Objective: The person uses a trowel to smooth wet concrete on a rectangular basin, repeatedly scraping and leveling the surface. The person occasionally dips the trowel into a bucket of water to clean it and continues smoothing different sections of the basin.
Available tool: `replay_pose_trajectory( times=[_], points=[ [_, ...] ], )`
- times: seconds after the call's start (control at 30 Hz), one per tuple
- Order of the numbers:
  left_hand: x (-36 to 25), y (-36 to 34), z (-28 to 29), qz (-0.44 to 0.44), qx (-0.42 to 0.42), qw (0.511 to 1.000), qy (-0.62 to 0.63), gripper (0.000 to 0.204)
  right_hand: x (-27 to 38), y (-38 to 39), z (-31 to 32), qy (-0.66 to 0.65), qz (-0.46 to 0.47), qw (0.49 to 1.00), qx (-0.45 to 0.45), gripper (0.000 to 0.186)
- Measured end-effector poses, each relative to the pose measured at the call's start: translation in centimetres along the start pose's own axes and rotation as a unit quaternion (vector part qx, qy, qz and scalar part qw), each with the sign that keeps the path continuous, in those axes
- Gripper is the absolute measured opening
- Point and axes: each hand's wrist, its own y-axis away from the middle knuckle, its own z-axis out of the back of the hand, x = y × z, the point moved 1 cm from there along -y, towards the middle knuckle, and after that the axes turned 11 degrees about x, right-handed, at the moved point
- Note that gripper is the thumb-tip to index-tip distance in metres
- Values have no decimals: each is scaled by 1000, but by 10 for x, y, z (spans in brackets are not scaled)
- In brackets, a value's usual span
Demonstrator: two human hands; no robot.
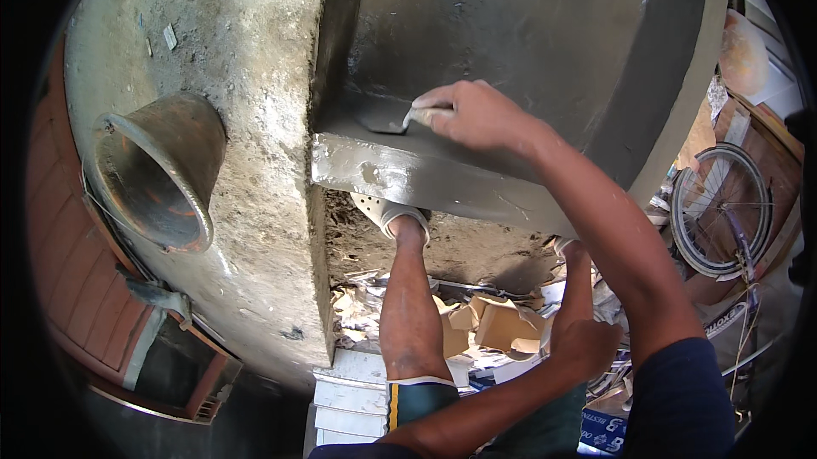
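The cement [511, 25] is showing dark grey with paler glossy patches; its lip [442, 183] is reading lighter grey. The trowel [408, 119] is presenting a silvery shank. The ledge [264, 42] is displaying mottled pale grey and tan. The bucket [191, 136] is showing blackish grey, streaked orange-brown. The clog [372, 207] is appearing off-white, dotted with dark holes. The shorts [419, 406] are showing dark green with a yellow stripe; the sleeve [685, 395] is reading navy. The cardboard [504, 323] is showing tan, the carton [602, 432] blue with white print, the boards [55, 221] reddish brown, dark-lined.
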Motion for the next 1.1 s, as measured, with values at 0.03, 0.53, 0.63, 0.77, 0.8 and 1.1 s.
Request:
replay_pose_trajectory(
  times=[0.03, 0.53, 0.63, 0.77, 0.8, 1.1],
  points=[
    [0, 0, 3, 12, 46, 999, 23, 28, 6, 10, -5, 27, 9, 1000, -9, 46],
    [-7, 6, 19, 40, 11, 999, 8, 57, 40, -25, -4, 117, -46, 992, -24, 45],
    [-6, 6, 19, 57, -17, 998, 0, 59, 52, -36, -13, 115, -35, 992, -29, 44],
    [-14, 17, 28, 0, -132, 991, -18, 21, 54, -37, -6, 170, -66, 983, 21, 43],
    [-13, 18, 32, 8, -67, 998, -21, 20, 50, -34, -2, 178, -79, 980, 32, 43],
    [-4, 9, 61, 13, 12, 1000, -22, 21, -19, 52, 17, 163, -166, 972, 11, 46]
  ],
)
